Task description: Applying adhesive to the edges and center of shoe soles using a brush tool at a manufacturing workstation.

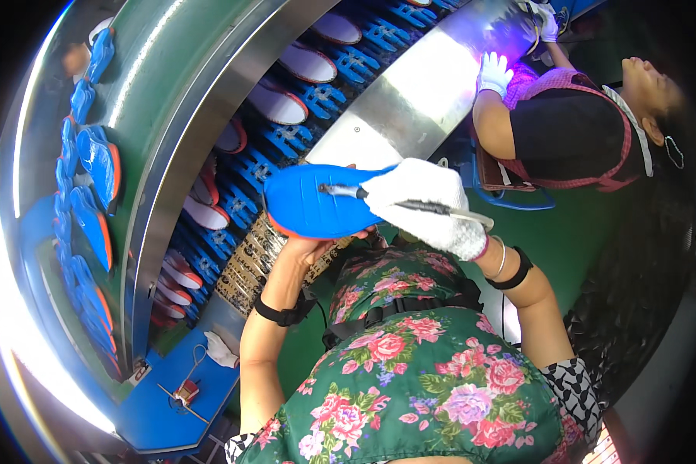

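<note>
A blue shoe sole [298, 203] with an orange-red edge lies tilted in front of me, several short grooves across its face. My bare left hand [311, 249] grips it from below, with the thumb side showing under the near edge and a fingertip at the far edge. In a white knitted glove, my right hand [425, 203] is closed around a thin brush [344, 190]. The brush's dark bristles are at the sole's face, and its tube-like handle [472, 215] runs back over the glove.
Beyond the sole, a metal-edged line [216, 85] carries blue holders [325, 97] and pale shoe pieces [278, 104]. Blue soles [93, 224] line a green surface at left. A blue table [166, 398] holds a glove [221, 349]. A co-worker [564, 127] sits at upper right.
</note>
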Tool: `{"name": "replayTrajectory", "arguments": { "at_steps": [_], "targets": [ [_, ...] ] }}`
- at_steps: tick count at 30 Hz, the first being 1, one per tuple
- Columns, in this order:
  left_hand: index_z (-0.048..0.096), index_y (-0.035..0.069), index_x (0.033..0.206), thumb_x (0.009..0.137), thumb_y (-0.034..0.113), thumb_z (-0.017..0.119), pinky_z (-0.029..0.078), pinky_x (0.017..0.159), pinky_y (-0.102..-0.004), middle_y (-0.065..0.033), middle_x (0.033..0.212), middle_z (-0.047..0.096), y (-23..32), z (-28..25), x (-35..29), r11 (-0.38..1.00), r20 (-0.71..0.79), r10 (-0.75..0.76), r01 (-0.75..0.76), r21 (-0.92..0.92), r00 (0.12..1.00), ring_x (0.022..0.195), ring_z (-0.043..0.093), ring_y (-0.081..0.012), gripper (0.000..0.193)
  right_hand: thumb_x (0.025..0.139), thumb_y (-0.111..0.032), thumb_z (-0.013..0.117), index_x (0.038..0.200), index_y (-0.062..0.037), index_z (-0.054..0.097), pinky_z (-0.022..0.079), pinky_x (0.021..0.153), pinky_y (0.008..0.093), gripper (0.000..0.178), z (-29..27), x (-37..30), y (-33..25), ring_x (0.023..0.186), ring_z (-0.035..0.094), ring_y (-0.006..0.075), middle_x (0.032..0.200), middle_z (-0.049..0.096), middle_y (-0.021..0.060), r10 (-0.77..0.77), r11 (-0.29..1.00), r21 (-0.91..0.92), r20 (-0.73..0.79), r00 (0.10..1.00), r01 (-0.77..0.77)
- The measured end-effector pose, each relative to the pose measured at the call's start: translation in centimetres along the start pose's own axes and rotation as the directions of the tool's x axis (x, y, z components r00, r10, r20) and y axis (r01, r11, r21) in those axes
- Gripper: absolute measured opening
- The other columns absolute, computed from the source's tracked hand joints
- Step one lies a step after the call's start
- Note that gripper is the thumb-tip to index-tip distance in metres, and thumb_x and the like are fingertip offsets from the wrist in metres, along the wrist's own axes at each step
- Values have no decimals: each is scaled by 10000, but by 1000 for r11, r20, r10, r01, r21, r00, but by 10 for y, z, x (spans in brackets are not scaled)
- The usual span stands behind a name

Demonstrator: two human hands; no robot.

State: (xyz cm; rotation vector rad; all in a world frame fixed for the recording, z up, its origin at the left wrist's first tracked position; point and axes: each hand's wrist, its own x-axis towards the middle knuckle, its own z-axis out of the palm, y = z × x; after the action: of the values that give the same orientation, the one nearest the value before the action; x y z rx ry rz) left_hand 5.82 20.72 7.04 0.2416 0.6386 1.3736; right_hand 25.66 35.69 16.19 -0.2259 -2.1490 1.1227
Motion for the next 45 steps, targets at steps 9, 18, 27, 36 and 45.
{"name": "replayTrajectory", "arguments": {
  "at_steps": [9,18,27,36,45],
  "targets": [
    [472,3,1507,983,681,502,397,1175,-550,-220,1490,548,-8,26,-24,736,131,167,-35,-676,977,1346,545,-403,858,791,-7,820,959,-20,775,578,717,370,175,6,0,-29,815,724,272,996,771,138,-114,989,-96,-43,993,109],
    [232,95,1627,709,791,747,442,1137,-571,-288,1584,383,-18,52,0,893,26,234,-204,-400,972,1396,473,-444,1262,758,25,814,918,-28,777,580,703,354,174,5,21,-43,797,720,263,954,764,134,-133,981,-150,-66,989,122],
    [379,136,1584,784,756,704,398,1148,-629,-185,1539,496,-37,37,-14,885,-141,150,-197,-422,978,1386,501,-415,1063,787,-25,763,1113,-52,785,578,822,370,328,3,63,-39,931,723,273,1110,771,129,-313,932,-212,-57,948,295],
    [398,96,1564,811,578,787,413,1159,-590,-202,1519,513,-46,18,-16,944,-92,153,-173,-281,984,1361,531,-401,975,757,0,761,1062,-31,790,585,806,389,307,15,57,-60,928,730,298,1098,763,176,-301,912,-293,0,953,288],
    [404,108,1562,850,607,742,447,1134,-575,-178,1492,546,-48,24,-2,845,-65,204,-210,-492,977,1323,571,-377,932,777,-1,768,1012,-14,766,573,826,381,235,5,58,-60,897,727,294,991,758,180,-237,940,-274,-89,967,205]
  ]
}}
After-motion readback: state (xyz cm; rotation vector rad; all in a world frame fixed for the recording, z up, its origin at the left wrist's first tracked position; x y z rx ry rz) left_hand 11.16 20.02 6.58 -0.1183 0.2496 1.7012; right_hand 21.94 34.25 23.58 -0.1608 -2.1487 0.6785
